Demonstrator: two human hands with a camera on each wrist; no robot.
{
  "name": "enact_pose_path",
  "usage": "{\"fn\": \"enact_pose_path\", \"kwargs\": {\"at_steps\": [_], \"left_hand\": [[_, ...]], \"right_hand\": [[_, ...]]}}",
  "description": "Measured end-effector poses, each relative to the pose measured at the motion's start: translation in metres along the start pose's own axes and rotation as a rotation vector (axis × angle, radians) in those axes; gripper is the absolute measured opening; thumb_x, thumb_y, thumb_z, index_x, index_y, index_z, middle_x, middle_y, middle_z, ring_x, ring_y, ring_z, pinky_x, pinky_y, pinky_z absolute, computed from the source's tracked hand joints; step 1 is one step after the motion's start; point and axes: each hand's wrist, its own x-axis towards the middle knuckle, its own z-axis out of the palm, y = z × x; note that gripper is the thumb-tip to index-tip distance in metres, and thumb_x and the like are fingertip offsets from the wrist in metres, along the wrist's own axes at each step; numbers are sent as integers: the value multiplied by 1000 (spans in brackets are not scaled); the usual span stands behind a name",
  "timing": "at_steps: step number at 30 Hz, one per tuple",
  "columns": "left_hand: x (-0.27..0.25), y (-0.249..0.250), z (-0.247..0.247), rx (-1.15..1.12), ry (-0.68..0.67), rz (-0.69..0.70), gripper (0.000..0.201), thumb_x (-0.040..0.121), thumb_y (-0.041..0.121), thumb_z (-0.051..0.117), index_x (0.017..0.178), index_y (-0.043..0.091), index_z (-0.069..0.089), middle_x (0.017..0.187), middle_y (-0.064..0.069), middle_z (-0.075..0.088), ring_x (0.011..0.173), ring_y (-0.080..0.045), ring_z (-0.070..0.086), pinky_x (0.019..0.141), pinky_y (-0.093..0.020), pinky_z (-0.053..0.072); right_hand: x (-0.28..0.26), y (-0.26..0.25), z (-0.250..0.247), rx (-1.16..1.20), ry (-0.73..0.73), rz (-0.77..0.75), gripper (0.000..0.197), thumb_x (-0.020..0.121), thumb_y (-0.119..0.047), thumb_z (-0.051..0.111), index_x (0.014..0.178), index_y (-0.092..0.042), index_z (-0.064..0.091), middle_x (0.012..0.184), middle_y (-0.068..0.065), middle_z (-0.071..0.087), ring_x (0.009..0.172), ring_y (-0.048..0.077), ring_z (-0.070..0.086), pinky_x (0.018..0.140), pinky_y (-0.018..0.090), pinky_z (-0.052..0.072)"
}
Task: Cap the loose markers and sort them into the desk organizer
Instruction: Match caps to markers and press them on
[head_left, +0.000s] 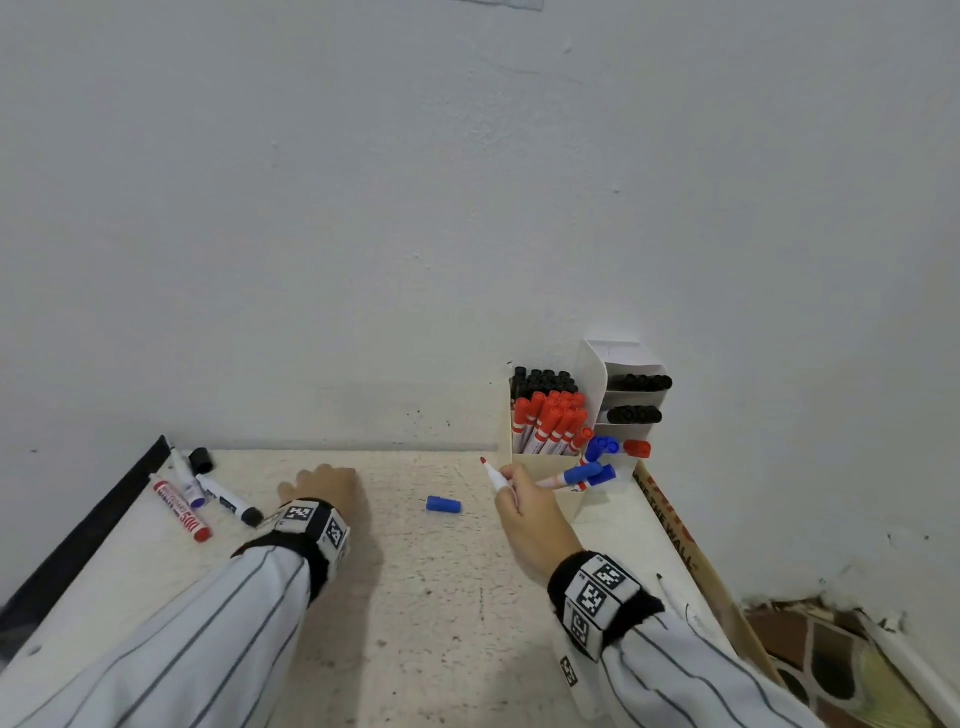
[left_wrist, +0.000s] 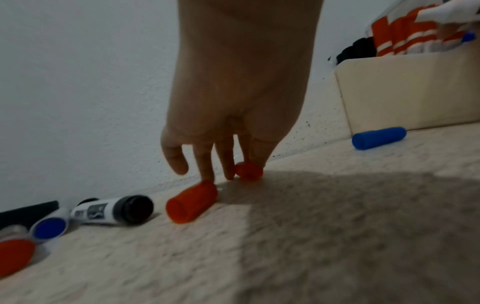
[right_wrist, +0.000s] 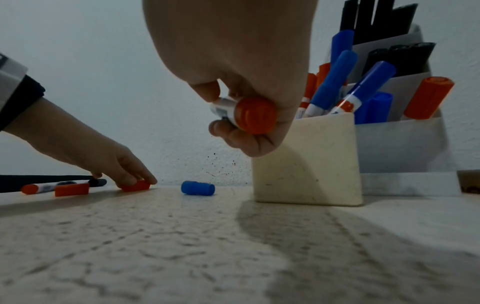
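Observation:
My right hand (head_left: 511, 486) grips an uncapped red marker (head_left: 493, 475) in front of the desk organizer (head_left: 545, 460), red tip pointing up and left. Its red butt end (right_wrist: 255, 115) faces the right wrist camera. My left hand (head_left: 322, 486) reaches down to the table at the left, and its straight fingertips (left_wrist: 230, 164) touch a red cap (left_wrist: 248, 170). A second red cap (left_wrist: 191, 202) lies just left of it. A blue cap (head_left: 443, 504) lies between my hands. The organizer holds several capped red, black and blue markers.
At the far left lie a red marker (head_left: 182, 512), a blue one (head_left: 189, 483), a black one (head_left: 228, 501) and a black cap (head_left: 201, 460), beside a dark board edge (head_left: 104, 519). The wall stands right behind the table. A cardboard box (head_left: 675, 525) flanks the right edge.

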Motion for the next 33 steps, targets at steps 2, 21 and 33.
{"fn": "enact_pose_path", "kwargs": {"at_steps": [2, 21, 33], "left_hand": [[-3, -9, 1, -36, 48, 12, 33, 95, 23, 31, 117, 29, 54, 124, 0, 55, 117, -22, 49, 102, -42, 26], [-55, -13, -23, -1423, 51, 219, 25, 80, 12, 71, 99, 12, 54, 77, -8, 67, 62, -18, 65, 61, -24, 55], [-83, -20, -19, -1264, -70, 322, 21, 92, 15, 57, 112, 19, 51, 83, -2, 70, 59, -10, 66, 54, -18, 46]], "right_hand": [[1, -3, 6, 6, -26, 7, 17, 97, -22, 34, 109, -19, 46, 65, -2, 45, 57, 13, 42, 53, 27, 35], [-3, -51, 54, -50, -74, -178, 22, 93, -29, 42, 111, -22, 52, 81, -11, 52, 72, 14, 53, 67, 34, 44], [-14, -67, 57, 56, -280, -164, 64, 91, -20, 50, 141, -45, 18, 74, 0, 54, 63, 9, 49, 63, 19, 40]]}}
